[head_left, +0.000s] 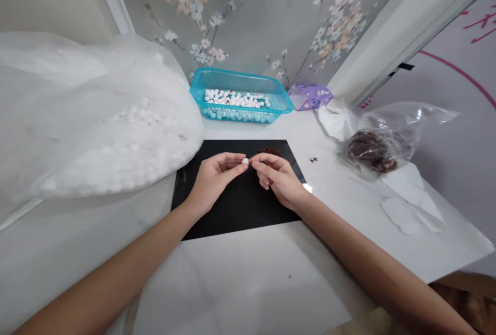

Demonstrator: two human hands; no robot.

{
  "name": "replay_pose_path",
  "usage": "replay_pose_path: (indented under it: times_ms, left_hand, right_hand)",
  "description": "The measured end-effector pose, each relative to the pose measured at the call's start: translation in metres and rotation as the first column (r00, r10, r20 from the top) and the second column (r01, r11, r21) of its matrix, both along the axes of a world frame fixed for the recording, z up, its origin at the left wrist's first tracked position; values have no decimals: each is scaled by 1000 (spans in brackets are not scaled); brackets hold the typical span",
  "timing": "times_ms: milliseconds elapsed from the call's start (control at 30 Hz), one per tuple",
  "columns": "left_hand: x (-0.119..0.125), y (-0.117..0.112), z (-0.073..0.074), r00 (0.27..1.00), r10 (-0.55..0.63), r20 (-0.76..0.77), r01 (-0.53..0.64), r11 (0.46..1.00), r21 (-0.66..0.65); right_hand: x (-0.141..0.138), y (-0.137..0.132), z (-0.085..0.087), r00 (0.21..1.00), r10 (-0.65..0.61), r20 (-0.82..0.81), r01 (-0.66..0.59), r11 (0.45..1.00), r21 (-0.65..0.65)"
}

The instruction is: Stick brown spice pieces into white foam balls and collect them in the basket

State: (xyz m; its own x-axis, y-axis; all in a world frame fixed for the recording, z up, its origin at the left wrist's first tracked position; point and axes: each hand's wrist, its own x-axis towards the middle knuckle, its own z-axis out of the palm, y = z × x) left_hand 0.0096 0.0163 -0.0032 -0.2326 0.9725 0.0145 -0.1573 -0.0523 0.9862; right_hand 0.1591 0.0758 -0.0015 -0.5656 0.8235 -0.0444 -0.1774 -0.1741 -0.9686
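Observation:
My left hand (214,177) pinches a small white bead (245,161) between thumb and forefinger above a black mat (232,211). My right hand (278,177) meets it from the right, fingers pinched together at the bead on something too small to make out. A little pile of dark brown bits (269,151) lies on the mat just behind my fingers.
A turquoise basket (241,94) of white beads stands at the back. A big clear bag of white beads (89,123) fills the left. A clear bag of brown bits (382,143) lies right, with a purple packet (310,95) and white paper scraps (411,200).

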Motion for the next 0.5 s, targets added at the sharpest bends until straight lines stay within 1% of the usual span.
replay_pose_path:
  times_ms: [100, 333, 400, 500]
  left_hand:
    - [0, 0, 0, 1000, -11, 6, 11, 1000, 10]
    - [0, -1, 0, 1000, 11, 0, -11, 1000, -6]
    - [0, -1, 1, 1000, 13, 3, -13, 1000, -6]
    - [0, -2, 2, 1000, -8, 16, 8, 1000, -8]
  right_hand:
    - [-1, -1, 0, 1000, -19, 12, 19, 1000, 3]
    - [-3, -2, 0, 999, -34, 18, 33, 999, 37]
    - [-1, -2, 2, 999, -7, 51, 5, 999, 38]
    - [2, -1, 5, 984, 114, 135, -116, 993, 7]
